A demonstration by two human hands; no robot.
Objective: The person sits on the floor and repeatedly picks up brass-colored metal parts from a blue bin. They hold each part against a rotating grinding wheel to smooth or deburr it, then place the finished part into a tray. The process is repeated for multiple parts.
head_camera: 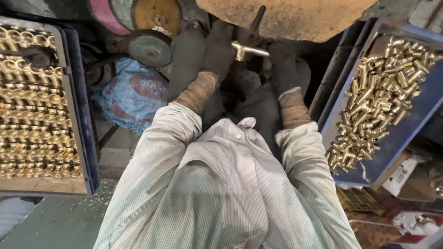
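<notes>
Brass fitting (244, 50) gripped by both hands' fingers under buffing wheel (286, 18) edge, trays flanking

- The big buffing wheel (286, 18) hangs just above the brass fitting (247, 50), closing off room overhead.
- The left hand (217, 50) and right hand (282, 62) crowd the fitting from both sides; only a narrow gap lies between them.
- The left tray (74, 115) of stacked brass parts walls the left side.
- The blue tray (415, 124) of loose fittings blocks the right.
- A small grey disc (150, 48) and a blue sack (134, 94) fill the upper-left space.
</notes>
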